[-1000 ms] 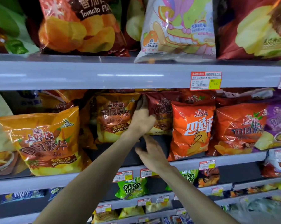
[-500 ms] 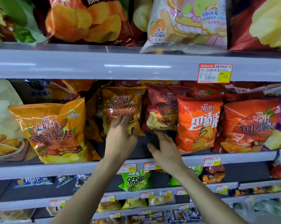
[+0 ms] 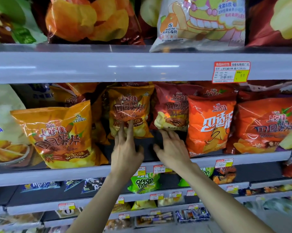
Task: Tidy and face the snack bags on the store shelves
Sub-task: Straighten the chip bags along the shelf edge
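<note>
– Where do we find the hands?
– We record the left hand (image 3: 126,148), fingers straight, tips touching the lower front of the yellow-orange chip bag (image 3: 128,106), which stands upright and set back on the middle shelf (image 3: 41,176).
– And the other?
– The right hand (image 3: 173,148), fingers spread and holding nothing, lies just below the dark red bag (image 3: 170,105) beside it; we cannot tell whether they touch.
</note>
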The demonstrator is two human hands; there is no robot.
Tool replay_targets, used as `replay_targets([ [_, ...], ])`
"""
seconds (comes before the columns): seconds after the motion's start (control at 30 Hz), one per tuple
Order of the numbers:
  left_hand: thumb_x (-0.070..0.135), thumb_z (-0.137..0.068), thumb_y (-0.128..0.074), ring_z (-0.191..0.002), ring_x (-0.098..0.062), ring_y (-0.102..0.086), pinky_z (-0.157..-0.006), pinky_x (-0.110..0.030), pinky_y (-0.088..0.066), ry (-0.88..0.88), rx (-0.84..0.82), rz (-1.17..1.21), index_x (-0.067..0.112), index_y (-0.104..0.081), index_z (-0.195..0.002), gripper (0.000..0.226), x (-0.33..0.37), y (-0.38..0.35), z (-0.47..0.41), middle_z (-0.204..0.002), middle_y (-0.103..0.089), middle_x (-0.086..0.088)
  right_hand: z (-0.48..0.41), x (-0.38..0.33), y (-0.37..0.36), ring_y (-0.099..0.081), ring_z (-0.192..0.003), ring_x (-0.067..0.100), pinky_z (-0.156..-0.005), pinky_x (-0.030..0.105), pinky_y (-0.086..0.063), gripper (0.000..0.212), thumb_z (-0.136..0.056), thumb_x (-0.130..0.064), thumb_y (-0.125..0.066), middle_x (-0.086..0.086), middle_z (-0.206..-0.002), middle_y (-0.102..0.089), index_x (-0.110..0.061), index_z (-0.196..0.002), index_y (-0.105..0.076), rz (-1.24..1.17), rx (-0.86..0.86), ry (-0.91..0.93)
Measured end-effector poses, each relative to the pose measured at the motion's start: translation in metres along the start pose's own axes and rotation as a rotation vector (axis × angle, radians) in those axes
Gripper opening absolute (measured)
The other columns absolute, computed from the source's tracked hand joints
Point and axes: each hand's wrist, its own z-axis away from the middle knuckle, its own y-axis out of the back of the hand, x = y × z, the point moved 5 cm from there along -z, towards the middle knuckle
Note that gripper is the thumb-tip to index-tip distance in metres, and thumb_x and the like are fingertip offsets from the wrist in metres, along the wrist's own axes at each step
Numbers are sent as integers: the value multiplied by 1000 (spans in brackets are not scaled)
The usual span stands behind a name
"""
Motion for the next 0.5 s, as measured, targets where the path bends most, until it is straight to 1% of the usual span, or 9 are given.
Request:
replay_targets([
  [0.03, 26, -95, -67, -158, -32, -19, -95, -53, -55, -6, -16, -23, 37, -4, -168, 98, -2, 0, 2, -176, -9, -2, 1, 0, 0, -27, -153, 26, -119, 45, -34, 72, -98, -48, -55, 3, -168, -30, -21, -160, -32, 4, -18, 4],
  [0.07, 26, -95, -67, -156, -32, -21, -96, -53, -55, -5, -27, -42, 35, -7, -168, 96, -4, 1, 4, -175, -12, -3, 3, 0, 0, -25, -154, 26, -120, 45, -33, 72, -98, -48, -54, 2, -170, -27, -22, -161, -32, 3, -35, 6],
  [0.13, 27, -94, -67, -152, -35, -27, -98, -53, -54, 3, -41, -84, 29, -20, -167, 87, -6, 2, 8, -173, -22, -6, 10, 0, 1, -27, -153, 27, -120, 44, -33, 70, -99, -49, -53, 2, -170, -27, -22, -161, -32, 6, -54, 15],
  [0.23, 27, -92, -68, -142, -35, -42, -99, -51, -54, -7, -67, -138, 20, -42, -159, 72, 0, 3, 16, -160, -45, -6, 23, 1, 7, -41, -144, 29, -113, 43, -39, 66, -100, -49, -52, 5, -158, -45, -22, -158, -36, 42, -61, 46],
  [0.27, 27, -92, -68, -136, -34, -49, -96, -49, -54, -10, -75, -139, 19, -48, -155, 66, 4, 3, 19, -152, -54, -6, 28, 1, 9, -45, -139, 29, -109, 42, -41, 65, -100, -49, -52, 6, -153, -50, -22, -157, -37, 46, -62, 61],
  [0.3, 27, -93, -67, -129, -34, -56, -89, -46, -55, -11, -80, -140, 20, -53, -152, 62, 9, 5, 22, -143, -62, -6, 33, 1, 12, -48, -136, 30, -107, 42, -42, 64, -100, -49, -52, 6, -149, -54, -23, -157, -37, 43, -61, 83],
  [0.37, 30, -95, -65, -112, -34, -66, -72, -38, -51, 0, -88, -149, 26, -57, -149, 54, 20, 8, 28, -129, -71, -4, 43, 2, 19, -51, -133, 28, -106, 41, -43, 62, -101, -47, -51, 4, -146, -56, -23, -156, -37, 30, -66, 144],
  [0.4, 32, -96, -64, -108, -34, -68, -69, -37, -49, -2, -90, -154, 30, -59, -147, 51, 26, 10, 32, -126, -72, -3, 49, 3, 23, -51, -132, 27, -105, 41, -44, 61, -102, -46, -51, 3, -145, -57, -22, -156, -38, 18, -73, 180],
  [0.5, 36, -97, -66, -106, -31, -70, -70, -37, -52, -44, -69, -181, 33, -65, -139, 42, 48, 14, 43, -121, -74, 1, 65, 13, 40, -55, -126, 24, -99, 38, -46, 53, -103, -44, -51, 1, -140, -60, -20, -150, -48, 13, -67, 260],
])
